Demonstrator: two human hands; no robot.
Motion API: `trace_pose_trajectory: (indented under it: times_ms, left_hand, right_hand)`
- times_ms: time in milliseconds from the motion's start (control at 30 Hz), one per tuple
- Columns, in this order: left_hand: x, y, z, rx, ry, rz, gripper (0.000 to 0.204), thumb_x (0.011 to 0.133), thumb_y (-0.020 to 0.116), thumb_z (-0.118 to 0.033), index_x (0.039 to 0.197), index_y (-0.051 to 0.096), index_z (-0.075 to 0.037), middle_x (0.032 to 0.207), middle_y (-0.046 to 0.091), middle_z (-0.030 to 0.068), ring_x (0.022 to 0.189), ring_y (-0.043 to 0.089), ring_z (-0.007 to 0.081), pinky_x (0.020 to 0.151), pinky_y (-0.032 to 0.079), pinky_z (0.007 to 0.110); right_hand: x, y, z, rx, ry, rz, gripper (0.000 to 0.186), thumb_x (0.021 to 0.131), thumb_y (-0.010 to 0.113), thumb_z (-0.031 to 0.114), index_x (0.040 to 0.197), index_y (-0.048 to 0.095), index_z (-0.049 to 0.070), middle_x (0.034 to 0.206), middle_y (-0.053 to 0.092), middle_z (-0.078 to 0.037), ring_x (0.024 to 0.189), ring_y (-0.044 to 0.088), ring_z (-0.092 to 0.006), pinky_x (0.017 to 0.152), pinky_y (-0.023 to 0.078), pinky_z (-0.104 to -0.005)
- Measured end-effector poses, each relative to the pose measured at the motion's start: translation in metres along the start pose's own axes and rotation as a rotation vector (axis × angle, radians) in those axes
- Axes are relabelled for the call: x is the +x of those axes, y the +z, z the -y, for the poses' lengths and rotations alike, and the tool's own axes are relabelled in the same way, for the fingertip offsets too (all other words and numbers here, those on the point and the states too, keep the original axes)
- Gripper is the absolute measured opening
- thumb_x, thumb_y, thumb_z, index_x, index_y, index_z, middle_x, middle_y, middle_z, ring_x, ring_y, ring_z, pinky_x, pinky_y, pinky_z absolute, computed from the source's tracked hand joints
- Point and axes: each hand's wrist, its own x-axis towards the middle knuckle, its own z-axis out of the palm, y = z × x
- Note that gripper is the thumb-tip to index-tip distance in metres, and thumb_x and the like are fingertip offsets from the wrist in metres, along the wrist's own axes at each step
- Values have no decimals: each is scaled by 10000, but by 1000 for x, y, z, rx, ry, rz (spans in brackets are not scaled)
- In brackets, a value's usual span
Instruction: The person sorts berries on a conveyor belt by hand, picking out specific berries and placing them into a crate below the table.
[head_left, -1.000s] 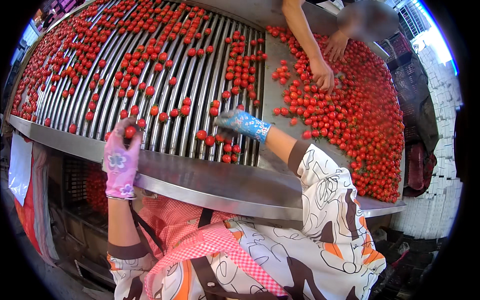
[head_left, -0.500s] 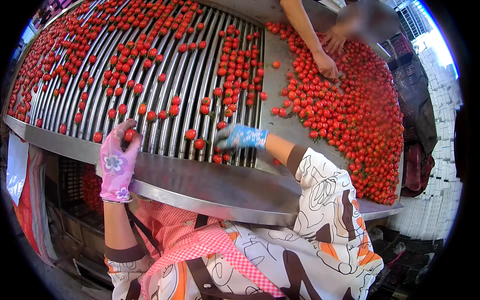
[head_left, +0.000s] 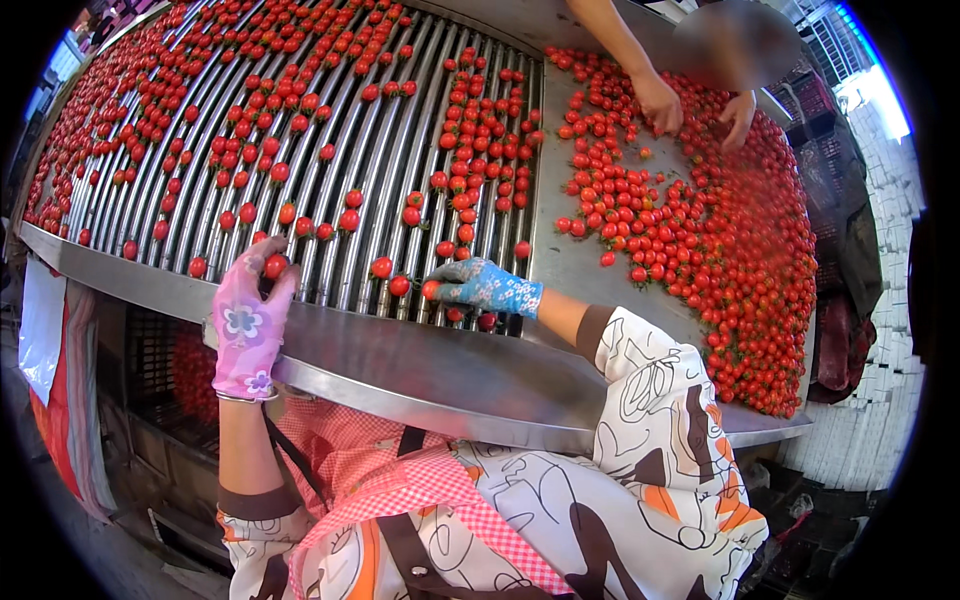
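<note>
My left hand (head_left: 250, 320), in a pink flowered glove, reaches over the metal rail at the near edge, its thumb and fingers closed round a red cherry tomato (head_left: 275, 266). My right hand (head_left: 485, 288), in a blue flowered glove with grey fingers, is low over the steel rollers (head_left: 350, 278), fingers curled onto another tomato (head_left: 431, 290). Many loose tomatoes lie in rows and clusters along the rollers around both hands.
A steel tray (head_left: 560, 290) on the right carries a dense heap of tomatoes (head_left: 760, 330). Across it a co-worker's hands (head_left: 655, 100) reach into the heap. Dark crates (head_left: 150, 370) sit under the near edge; white stacked boxes (head_left: 880, 300) stand at the right.
My right hand has dipped slightly and curled onto a tomato. My left stays near the rail with its tomato. Tomatoes on the rollers have shifted, and the co-worker's hands have moved through the heap.
</note>
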Motion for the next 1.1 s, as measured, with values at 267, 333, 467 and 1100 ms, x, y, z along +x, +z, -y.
trace_pose_trajectory:
  times_ms: [267,333,467,1100]
  left_hand:
    - [-2,8,-5,-57,-39,31,278,823,652,-99,1096,630,-46,1061,663,101,951,632,242,859,469,332]
    - [-1,9,-9,-59,-46,25,276,825,649,-97,1095,631,-45,1067,661,102,963,631,245,866,466,331]
    - [-6,12,-3,-16,8,2,283,817,656,-98,1094,627,-52,1085,658,98,995,624,257,890,466,341]
    - [-6,27,-16,-9,-49,16,279,807,646,-73,1084,619,-56,1040,657,79,938,625,234,849,467,339]
  right_hand:
    - [13,1,-30,494,139,40,402,983,437,393,971,628,41,696,669,-77,572,646,-146,505,522,-266]
    - [15,-4,-27,432,149,-56,406,970,462,397,1054,622,33,697,661,-82,549,633,-144,488,516,-269]
    - [18,-23,-28,-19,6,-343,377,926,551,357,1152,613,63,787,669,-101,590,637,-143,608,519,-308]
    - [114,-12,-25,-661,-104,-639,726,899,509,454,1452,264,52,1500,198,-269,1401,125,-457,1145,45,-550]
